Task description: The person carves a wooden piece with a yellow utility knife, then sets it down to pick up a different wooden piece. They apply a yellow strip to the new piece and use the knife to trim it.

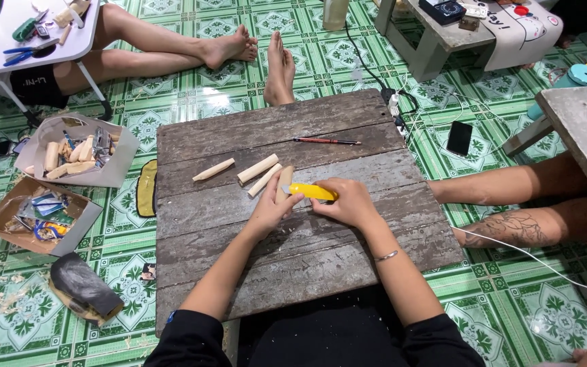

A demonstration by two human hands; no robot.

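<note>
Both forearms reach forward and converge; the left hand [271,207] and right hand [349,202] are curled closed, fingertips nearly meeting.

Bright, even indoor light falls from above; shadows are short and soft. Focus is sharp throughout, with mild wide-angle bending at the far left and right edges.

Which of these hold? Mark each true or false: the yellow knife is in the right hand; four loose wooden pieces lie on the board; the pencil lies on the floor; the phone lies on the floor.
1. The right hand holds the yellow utility knife. True.
2. Four loose wooden pieces lie on the board. False: three lie loose; a fourth is in the left hand.
3. The pencil lies on the floor. False: it lies on the board.
4. The dark phone lies on the tiled floor. True.
</note>
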